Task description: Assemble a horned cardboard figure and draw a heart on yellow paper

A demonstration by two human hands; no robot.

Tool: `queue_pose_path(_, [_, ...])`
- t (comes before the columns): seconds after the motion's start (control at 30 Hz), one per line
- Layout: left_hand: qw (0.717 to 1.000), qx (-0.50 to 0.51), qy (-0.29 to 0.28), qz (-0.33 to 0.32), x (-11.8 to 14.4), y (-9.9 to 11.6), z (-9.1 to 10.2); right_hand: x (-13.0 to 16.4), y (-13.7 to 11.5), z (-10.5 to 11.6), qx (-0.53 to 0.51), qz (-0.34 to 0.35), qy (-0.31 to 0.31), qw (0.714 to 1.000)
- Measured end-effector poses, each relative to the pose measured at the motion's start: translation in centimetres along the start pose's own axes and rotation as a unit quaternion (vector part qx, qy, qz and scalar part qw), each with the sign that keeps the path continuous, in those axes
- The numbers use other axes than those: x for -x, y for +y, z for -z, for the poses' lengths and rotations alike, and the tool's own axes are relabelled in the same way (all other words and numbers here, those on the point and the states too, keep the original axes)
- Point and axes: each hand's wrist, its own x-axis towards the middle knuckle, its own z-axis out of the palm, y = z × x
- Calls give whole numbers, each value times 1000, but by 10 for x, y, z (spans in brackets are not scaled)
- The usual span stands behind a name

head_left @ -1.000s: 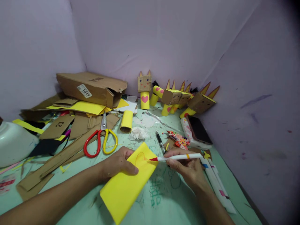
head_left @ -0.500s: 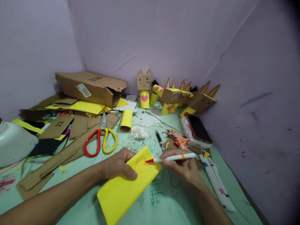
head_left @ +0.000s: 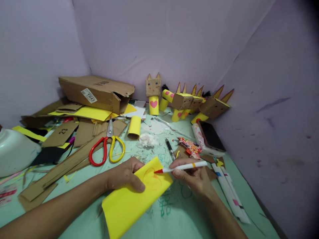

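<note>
My left hand (head_left: 128,176) grips a sheet of yellow paper (head_left: 132,207) along its upper left edge, thumb on top and the other fingers behind. In my right hand (head_left: 193,179) is a white marker pen (head_left: 186,167) with a red tip and an orange band. Its tip meets the paper inside a thin heart outline, where a small patch of red-orange colour shows. Beyond my left hand lie scissors (head_left: 109,141) with one red and one yellow handle. A black pen (head_left: 170,149) rests on the table just past my right hand.
A cardboard box (head_left: 97,94) and cardboard scraps (head_left: 59,134) crowd the left. A yellow tube (head_left: 134,127) stands by crumpled tissue (head_left: 148,140). Several cardboard-headed figures (head_left: 154,88) line the back wall. To the right are a phone (head_left: 213,136) and white markers (head_left: 231,196).
The red-orange patch inside the heart outline has grown slightly. The paper's near end has shifted a little left, and both hands keep their grips.
</note>
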Motion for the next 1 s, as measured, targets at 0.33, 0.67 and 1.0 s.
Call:
queue_pose_path(0.33, [999, -15, -19, 48, -1, 5, 2, 0, 7, -1, -40, -31, -18, 999])
queue_pose_path(0.67, [999, -2, -40, 35, 0, 2, 5, 0, 9, -4, -66, -60, -27, 996])
queue_pose_path(1.0, [995, 81, 14, -60, -3, 1, -3, -4, 14, -1, -189, 25, 129, 973])
